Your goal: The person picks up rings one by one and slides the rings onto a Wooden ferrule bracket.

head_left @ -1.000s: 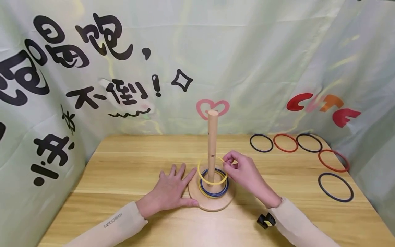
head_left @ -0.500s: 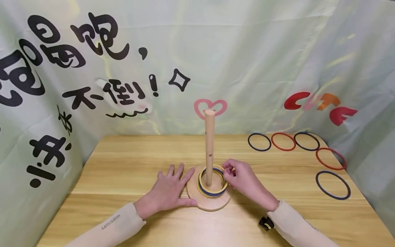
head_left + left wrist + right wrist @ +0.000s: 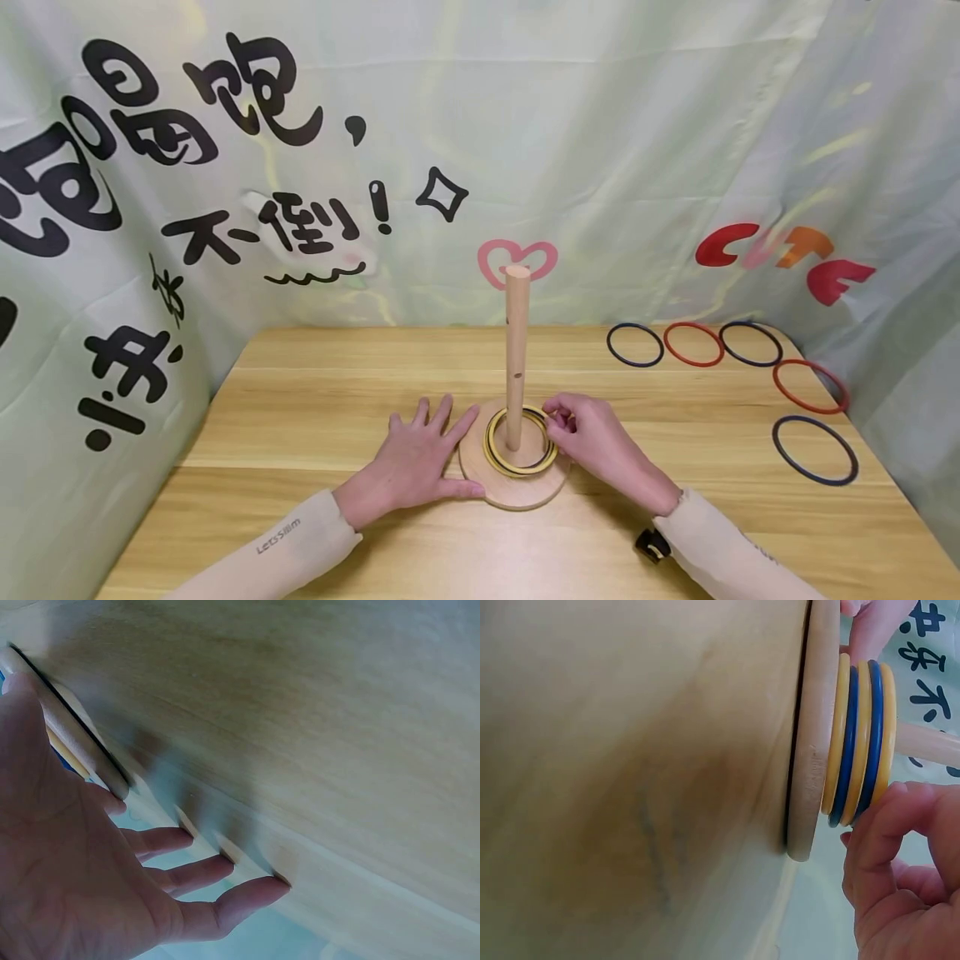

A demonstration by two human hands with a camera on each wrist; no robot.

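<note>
Five stacked rings (image 3: 862, 735): they sit round the wooden pole (image 3: 516, 350) on the round wooden base (image 3: 517, 497). From the bottom up they go yellow, blue, yellow, blue, yellow.
Top yellow ring (image 3: 889, 712): it lies on the pile, low down round the pole.
Right hand (image 3: 596, 429): its fingers are bent, and finger and thumb look to be pinching the edge of the top yellow ring.
Left hand (image 3: 412, 462): it is spread wide and holds no ring. Its thumb is on the edge of the base, and other fingertips touch the table (image 3: 300, 433).
Rings to the right: three dark blue rings (image 3: 776, 435) and two red rings (image 3: 697, 365) lie flat in a bent line, well away from the base.
Step in hand: I think the top yellow ring is being put on the pile, and that is nearly done.
Next move: it seems to call for letting go and lifting the right hand away without bumping the pile. Another ring would have to go up over the pole's tip.
</note>
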